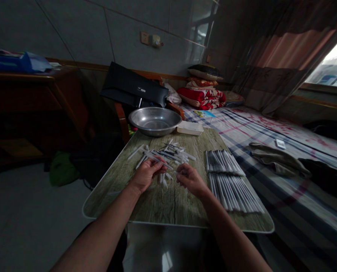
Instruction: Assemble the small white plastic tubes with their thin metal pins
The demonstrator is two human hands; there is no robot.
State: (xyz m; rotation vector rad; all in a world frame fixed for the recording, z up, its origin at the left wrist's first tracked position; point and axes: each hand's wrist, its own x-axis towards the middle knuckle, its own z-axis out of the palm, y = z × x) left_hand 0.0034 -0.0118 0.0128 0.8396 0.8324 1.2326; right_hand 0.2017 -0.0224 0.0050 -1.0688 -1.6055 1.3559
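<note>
My left hand (147, 174) is closed on a slim, clear-white pen barrel (166, 165), which points toward my other hand. My right hand (191, 180) is pinched just to the right of the barrel's end; a small pale piece seems to be at its fingertips, too blurred to name. Beyond both hands lies a loose heap of whitish pen parts (182, 155) with some dark thin pieces among them. Two rows of whitish pens, an upper row (223, 162) and a lower row (236, 192), lie side by side on the right of the table.
The small wood-patterned table (185, 211) has a pale rim. A wide metal basin (155, 121) and a shallow white plastic box (190, 127) stand at its far end. A bed (236, 128) with plaid bedding adjoins on the right; a wooden cabinet (23, 102) is at left.
</note>
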